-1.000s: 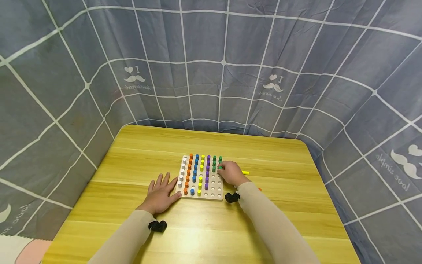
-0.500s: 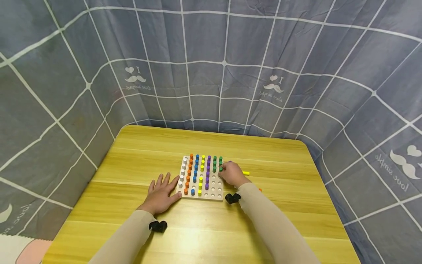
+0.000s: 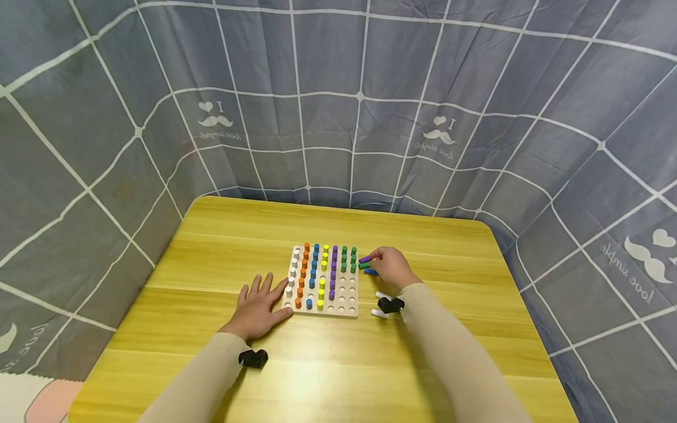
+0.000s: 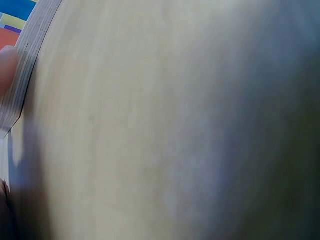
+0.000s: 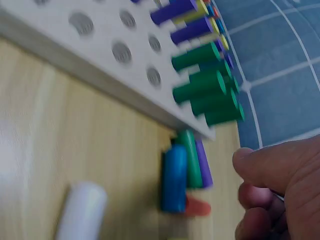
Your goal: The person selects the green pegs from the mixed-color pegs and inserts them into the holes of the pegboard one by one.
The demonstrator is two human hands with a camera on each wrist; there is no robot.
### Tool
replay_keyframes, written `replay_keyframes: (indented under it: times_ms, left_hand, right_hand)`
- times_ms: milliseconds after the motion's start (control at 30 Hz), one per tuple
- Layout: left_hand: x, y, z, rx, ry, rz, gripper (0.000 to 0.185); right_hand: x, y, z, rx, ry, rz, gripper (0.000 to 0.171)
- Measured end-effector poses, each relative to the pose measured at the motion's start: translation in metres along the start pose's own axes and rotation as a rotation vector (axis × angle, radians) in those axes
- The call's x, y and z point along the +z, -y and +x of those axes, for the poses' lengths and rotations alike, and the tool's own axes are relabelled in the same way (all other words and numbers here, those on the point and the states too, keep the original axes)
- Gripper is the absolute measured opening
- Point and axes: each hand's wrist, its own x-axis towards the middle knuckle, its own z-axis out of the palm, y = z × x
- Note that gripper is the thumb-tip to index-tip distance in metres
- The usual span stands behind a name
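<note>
A pale wooden pegboard lies on the table, with upright pegs in columns of white, orange, blue, yellow, purple and green. My left hand rests spread on the table, its thumb and index finger touching the board's left side. Past the board's right edge is my right hand, fingers loosely bent. Beside it lie a loose purple peg, a green peg and a blue peg. The right wrist view shows a gap between those pegs and the thumb, and nothing visible between the fingers.
Two white pegs lie on the table beneath the right wrist. Close to the blue peg is an orange-red peg, partly covered. A grey checked curtain hangs behind the wooden table.
My right hand has let go of a green peg, which stands in the board's right column, and has moved right to the loose pegs. My left hand stays put.
</note>
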Motion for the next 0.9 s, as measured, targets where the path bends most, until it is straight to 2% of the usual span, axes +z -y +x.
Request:
replay_keyframes:
  times_ms: [133,333,500,733,900]
  left_hand:
    - [-0.001,-0.001,0.0,0.001,-0.003,0.01,0.083]
    - [-0.002,-0.004,0.0,0.001,-0.008,0.016,0.082]
    - [-0.002,-0.006,0.0,-0.009,-0.005,0.011,0.082]
    - [-0.002,-0.005,0.0,-0.009,0.0,0.009,0.083]
    - [-0.003,-0.005,-0.002,0.001,-0.003,-0.004,0.08]
  right_hand:
    - [-0.009,-0.01,0.003,0.01,-0.016,-0.031,0.031]
    - [-0.011,-0.02,0.004,0.019,0.028,-0.023,0.031]
    - [-0.019,-0.028,-0.003,-0.017,0.056,-0.026,0.032]
    - [-0.041,-0.059,-0.021,-0.061,0.23,-0.05,0.032]
    - [-0.051,-0.081,-0.038,-0.056,0.339,0.0,0.033]
